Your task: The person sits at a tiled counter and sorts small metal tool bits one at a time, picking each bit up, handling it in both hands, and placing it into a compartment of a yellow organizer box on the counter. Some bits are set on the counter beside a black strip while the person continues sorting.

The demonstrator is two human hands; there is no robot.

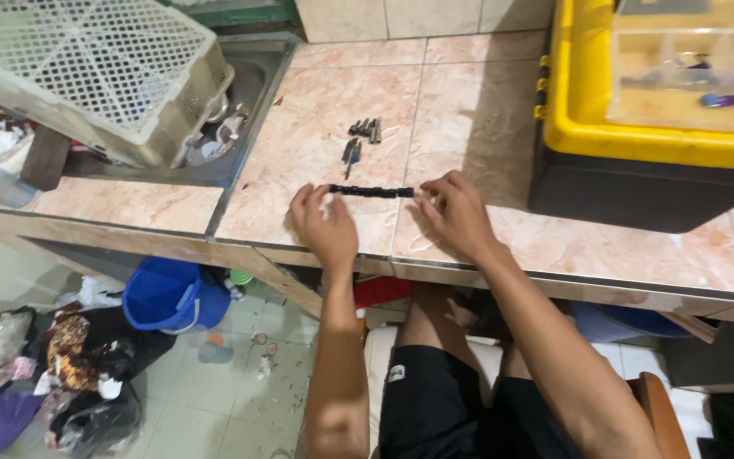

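At a tiled desk point(486, 110) beside a yellow toolbox point(639, 127), a seated person's left hand point(326, 223) and right hand point(454, 212) pinch opposite ends of a black bit holder strip point(372, 191), steadying it flat; loose driver bits point(362, 136) lie just behind.

You look down at a pink tiled counter point(316, 127) with a steel sink point(252, 93); below, a pale tiled floor point(214, 408) holds a blue bucket point(167, 293)

Slim black rod point(372, 191) — lying level on pink-tiled counter point(316, 144).
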